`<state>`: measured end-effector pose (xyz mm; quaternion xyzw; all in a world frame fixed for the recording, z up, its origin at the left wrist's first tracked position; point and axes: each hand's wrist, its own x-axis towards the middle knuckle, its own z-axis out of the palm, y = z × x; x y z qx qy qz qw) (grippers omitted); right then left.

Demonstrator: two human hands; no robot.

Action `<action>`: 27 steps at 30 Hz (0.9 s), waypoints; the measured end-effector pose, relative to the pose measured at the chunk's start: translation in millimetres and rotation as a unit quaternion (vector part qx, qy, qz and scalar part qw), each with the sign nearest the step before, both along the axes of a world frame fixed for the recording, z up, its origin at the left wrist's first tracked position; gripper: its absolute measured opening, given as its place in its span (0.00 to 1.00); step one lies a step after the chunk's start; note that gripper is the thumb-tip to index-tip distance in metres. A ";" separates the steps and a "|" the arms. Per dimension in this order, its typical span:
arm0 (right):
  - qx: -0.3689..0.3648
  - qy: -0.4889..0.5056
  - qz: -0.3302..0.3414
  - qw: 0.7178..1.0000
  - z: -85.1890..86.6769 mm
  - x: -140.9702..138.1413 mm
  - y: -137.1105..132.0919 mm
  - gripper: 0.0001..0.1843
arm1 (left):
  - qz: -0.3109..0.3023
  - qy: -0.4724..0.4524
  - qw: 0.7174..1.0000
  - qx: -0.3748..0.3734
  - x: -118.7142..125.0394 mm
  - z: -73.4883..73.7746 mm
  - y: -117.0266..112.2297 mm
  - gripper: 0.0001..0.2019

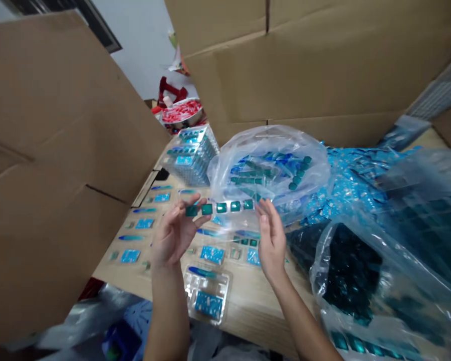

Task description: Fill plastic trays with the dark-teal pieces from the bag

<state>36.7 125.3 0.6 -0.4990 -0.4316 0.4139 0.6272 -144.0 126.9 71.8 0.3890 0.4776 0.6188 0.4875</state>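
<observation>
Look at that: the left hand (175, 233) pinches a strip of teal square pieces (221, 207) up over the desk (248, 321), right hand (270, 240) open just beside its end. A slack pinch could drop it into the clear plastic bag (248, 145) or onto the blister tray (206, 293).

My left hand (175, 233) is raised at lower centre with its fingers curled, my right hand (271, 240) stands open just right of it, and both forearms (166, 316) reach up from the bottom edge.
</observation>
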 end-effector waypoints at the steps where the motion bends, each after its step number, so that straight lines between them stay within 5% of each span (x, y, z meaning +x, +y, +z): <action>1: -0.018 0.017 0.031 0.999 5.8 1.0 -7.7 0.24 | -0.004 0.008 1.000 -0.019 -1.3 -3.0 -5.1 0.09; 7: -0.115 0.029 0.161 0.980 12.5 9.9 -38.4 0.24 | 0.001 0.021 0.997 -0.079 -13.2 -21.2 -36.2 0.12; 14: -0.221 -0.006 0.353 0.909 -32.5 -7.2 -78.9 0.19 | 0.030 0.127 0.963 -0.236 -63.4 -60.2 -100.1 0.21; 19: -0.224 -0.047 0.359 0.905 -68.6 -22.4 -102.4 0.20 | 0.057 0.211 0.937 -0.271 -73.6 -95.9 -129.0 0.19; 27: -0.163 -0.174 0.316 0.918 -93.7 -30.8 -107.7 0.19 | 0.126 0.321 0.905 -0.248 -73.9 -132.4 -127.0 0.17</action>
